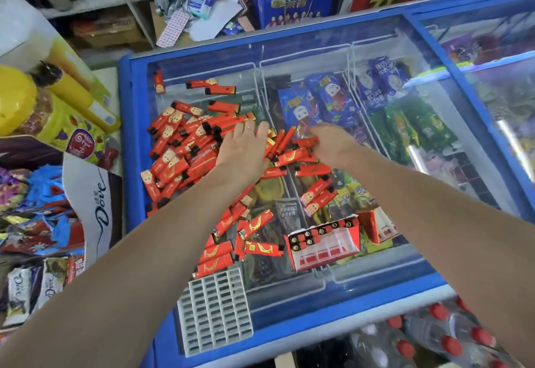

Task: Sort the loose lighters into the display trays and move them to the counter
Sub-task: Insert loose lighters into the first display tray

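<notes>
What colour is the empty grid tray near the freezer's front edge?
White, or pale grey, grid tray, seen in the head view.

— We get bright, even indoor light here, with hardly any hard shadows.
— We do see white glare streaks on the freezer lid [333, 58], though. The wide lens bends the edges, and the bottles [451, 336] in the lower corner look soft and smeared.

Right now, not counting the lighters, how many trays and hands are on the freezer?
White grid tray: 1
Red display trays: 2
Hands: 2 (left hand, right hand)
Total: 5
</notes>
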